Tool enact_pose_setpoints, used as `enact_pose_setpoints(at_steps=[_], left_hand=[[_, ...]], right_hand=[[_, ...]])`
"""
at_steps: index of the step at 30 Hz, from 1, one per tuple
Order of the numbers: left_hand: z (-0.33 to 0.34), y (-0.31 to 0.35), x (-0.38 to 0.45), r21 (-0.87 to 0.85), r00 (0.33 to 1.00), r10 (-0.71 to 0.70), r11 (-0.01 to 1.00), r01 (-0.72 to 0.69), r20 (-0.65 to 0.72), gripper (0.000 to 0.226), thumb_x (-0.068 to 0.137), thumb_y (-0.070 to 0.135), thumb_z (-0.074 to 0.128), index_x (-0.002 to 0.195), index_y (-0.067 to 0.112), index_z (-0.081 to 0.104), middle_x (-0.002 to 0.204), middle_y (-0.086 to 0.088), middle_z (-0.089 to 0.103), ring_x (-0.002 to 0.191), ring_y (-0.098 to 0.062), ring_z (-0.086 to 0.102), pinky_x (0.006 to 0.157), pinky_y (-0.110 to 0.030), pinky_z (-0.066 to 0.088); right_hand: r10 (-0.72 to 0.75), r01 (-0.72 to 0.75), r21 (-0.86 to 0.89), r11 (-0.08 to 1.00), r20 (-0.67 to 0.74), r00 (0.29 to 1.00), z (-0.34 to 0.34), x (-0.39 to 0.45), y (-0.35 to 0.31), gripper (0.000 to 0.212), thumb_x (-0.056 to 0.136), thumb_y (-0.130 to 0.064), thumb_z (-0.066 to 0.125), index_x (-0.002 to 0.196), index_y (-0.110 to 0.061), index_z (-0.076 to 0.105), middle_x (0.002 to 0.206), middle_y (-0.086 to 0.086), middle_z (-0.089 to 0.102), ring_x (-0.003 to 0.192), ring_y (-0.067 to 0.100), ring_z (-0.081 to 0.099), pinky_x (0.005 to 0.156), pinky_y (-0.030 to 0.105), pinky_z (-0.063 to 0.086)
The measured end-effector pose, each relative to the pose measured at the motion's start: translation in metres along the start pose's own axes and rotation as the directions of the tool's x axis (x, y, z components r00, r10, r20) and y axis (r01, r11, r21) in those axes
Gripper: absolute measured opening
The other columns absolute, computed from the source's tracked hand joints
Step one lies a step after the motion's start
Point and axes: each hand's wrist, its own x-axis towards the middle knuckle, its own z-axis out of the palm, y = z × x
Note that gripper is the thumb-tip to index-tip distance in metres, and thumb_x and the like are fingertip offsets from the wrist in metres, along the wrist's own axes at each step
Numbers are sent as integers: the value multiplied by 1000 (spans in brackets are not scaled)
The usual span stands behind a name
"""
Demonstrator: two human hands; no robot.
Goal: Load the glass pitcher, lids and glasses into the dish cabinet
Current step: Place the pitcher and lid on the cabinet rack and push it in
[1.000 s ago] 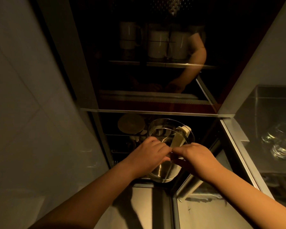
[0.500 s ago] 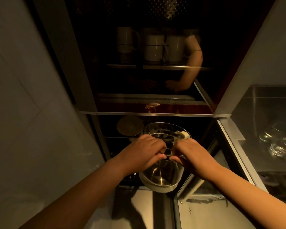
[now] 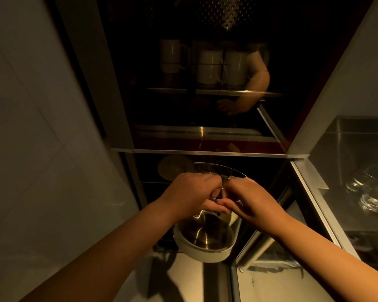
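Glass pitcher (image 3: 205, 238), clear-walled with a cream-white band round its base, is sitting tilted at the open front of the dark dish cabinet (image 3: 205, 158), its base toward the viewer and its rim reaching back under the cabinet's metal edge. Both hands are meeting over its upper part. The left hand (image 3: 194, 192) is curling its fingers down over the near side of the pitcher's rim, gripping it. The right hand (image 3: 249, 199) is also curling round the pitcher, where a pale handle part is partly showing below the fingers; the thumbs of the two hands are touching each other. How far the pitcher's base is resting on the lower rack is hard to tell in the dim light.

Behind the left hand, inside the lower compartment, a round flat pale lid (image 3: 172, 168) is leaning. Above, behind the dark glass door, three white mugs (image 3: 210, 66) are standing in a row on a shelf, and a reflection of an arm is showing in the glass. To the right, several clear drinking glasses (image 3: 371, 192) are lying in a stainless steel sink (image 3: 347, 149), well apart from the hands. A pale tiled wall (image 3: 42, 149) is filling the left side.
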Motion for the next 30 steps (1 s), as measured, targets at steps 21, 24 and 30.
enact_pose_setpoints(at_steps=[21,24,30], left_hand=[[-41,-2,10,-127,995,75,988,-82,-65,37,69,43,72,65,18,46,59,6,45,50,-7,39,44,-25,37],[-51,-5,12,-208,998,21,977,-33,-62,34,70,44,69,69,25,41,63,14,41,52,-9,43,47,-23,40],[-69,-11,23,-209,998,-4,978,-9,-61,37,68,52,67,67,29,39,60,16,39,53,-1,40,54,-13,39]], right_hand=[[-706,609,-481,631,-31,707,-20,-36,56,61,93,-17,54,147,-11,25,156,7,15,141,24,23,114,39,25],[-731,684,-454,571,99,675,-25,-36,63,58,93,-15,52,146,-11,26,156,7,16,139,22,27,113,37,27],[-730,724,-433,537,190,656,-37,-29,71,50,93,-25,56,136,-10,37,146,6,30,139,22,28,113,37,27]])
